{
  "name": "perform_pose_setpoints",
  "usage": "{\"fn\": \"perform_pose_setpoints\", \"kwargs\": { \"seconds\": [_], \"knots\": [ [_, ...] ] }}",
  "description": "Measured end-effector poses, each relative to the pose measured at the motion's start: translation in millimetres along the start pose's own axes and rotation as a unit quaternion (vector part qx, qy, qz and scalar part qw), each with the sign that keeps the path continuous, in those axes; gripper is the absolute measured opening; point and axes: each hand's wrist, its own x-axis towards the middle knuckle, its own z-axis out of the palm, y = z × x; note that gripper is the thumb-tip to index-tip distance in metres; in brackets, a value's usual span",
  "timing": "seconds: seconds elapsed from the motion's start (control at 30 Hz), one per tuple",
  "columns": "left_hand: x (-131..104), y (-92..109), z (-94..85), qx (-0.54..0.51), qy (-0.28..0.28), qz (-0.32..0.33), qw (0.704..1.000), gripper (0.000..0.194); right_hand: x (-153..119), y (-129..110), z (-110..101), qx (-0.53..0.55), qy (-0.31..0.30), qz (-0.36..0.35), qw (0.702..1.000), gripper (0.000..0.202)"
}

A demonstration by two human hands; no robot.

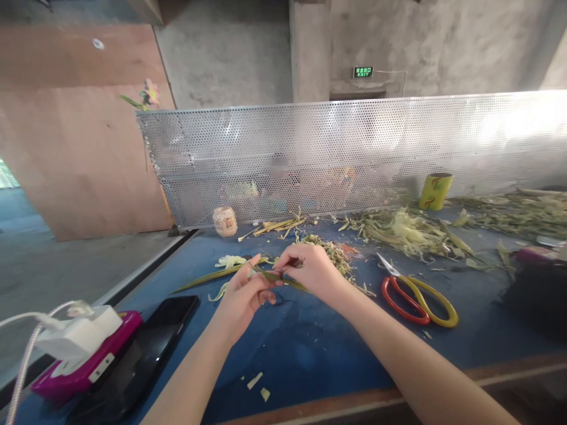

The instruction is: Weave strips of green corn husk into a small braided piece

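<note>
Both hands meet over the middle of the blue table point(305, 354). My left hand point(245, 295) pinches a green-brown leaf strip point(266, 274) between thumb and fingers. My right hand point(308, 268) is closed on the same strip, just to the right of the left fingertips. A long dry leaf point(199, 279) lies to the left, behind my left hand. Pale curled husk pieces point(230, 260) rest beside it. Behind my right hand is a heap of shredded plant bits point(339, 258).
Scissors with red and yellow handles point(411, 295) lie at right. Farther back are dry husks point(403, 230), a yellow-green roll point(436, 192), a twine spool point(225, 222) and a perforated metal screen point(266, 153). A black phone point(155, 336) and pink power strip point(104, 354) lie at left.
</note>
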Motion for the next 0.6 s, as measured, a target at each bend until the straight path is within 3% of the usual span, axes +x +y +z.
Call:
{"fn": "perform_pose_setpoints", "kwargs": {
  "seconds": [0.23,0.6],
  "knots": [
    [2.9,-3.6,-3.7,0.007,-0.034,-0.041,0.999,0.074,-1.2,-1.7,2.0,0.027,-0.008,-0.001,1.0,0.017],
    [4.0,-3.3,-6.1,0.011,-0.024,-0.044,0.999,0.054,-2.3,-7.2,1.5,0.025,-0.019,-0.018,0.999,0.017]
  ]
}}
